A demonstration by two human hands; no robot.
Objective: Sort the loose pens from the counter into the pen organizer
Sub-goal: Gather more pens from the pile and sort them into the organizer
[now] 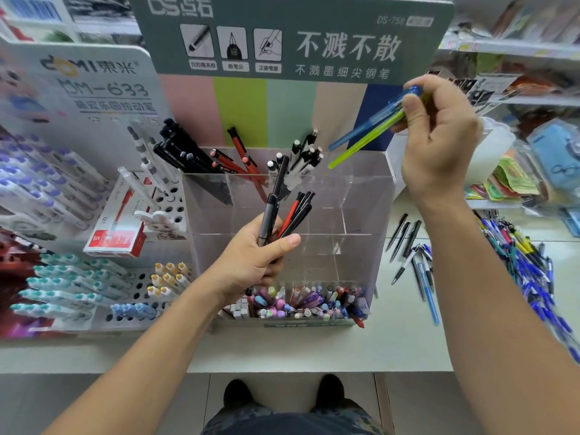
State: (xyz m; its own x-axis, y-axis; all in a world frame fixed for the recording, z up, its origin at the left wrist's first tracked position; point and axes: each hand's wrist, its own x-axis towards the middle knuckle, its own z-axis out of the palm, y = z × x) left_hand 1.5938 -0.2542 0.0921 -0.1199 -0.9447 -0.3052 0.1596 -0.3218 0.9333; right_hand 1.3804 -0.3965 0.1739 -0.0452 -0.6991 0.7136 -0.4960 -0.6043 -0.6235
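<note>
On the white surface (392, 340), head view: a clear acrylic pen organizer (361, 208) stands in front of a green display board (314, 42). Back compartments hold black pens (185, 152), red pens (241, 158) and white-and-black pens (306, 155), all leaning. The front low compartment is packed with mixed pastel pens (301, 304).

Left hand (254, 262) is above the organizer's front half, fingers and thumb curled round a bundle of pens: one grey pen (270, 215), one red pen (290, 215), several black ones, tips up.

Right hand (439, 136) is raised above the organizer's back right corner. Thumb and fingers pinch two pens together: a translucent blue pen (367, 127) and a yellow-green pen (364, 144), both slanting down-left toward the rear right compartment, not touching it.

Right of the organizer, loose pens (414, 255) lie on the surface: black ones, a light blue one, a white-barrelled one. Farther right, a dense pile of blue pens (527, 271), partly hidden behind the right forearm.

Left of the organizer: a white rack (125, 287) with teal- and yellow-capped pens, and a red pen box (119, 227).
</note>
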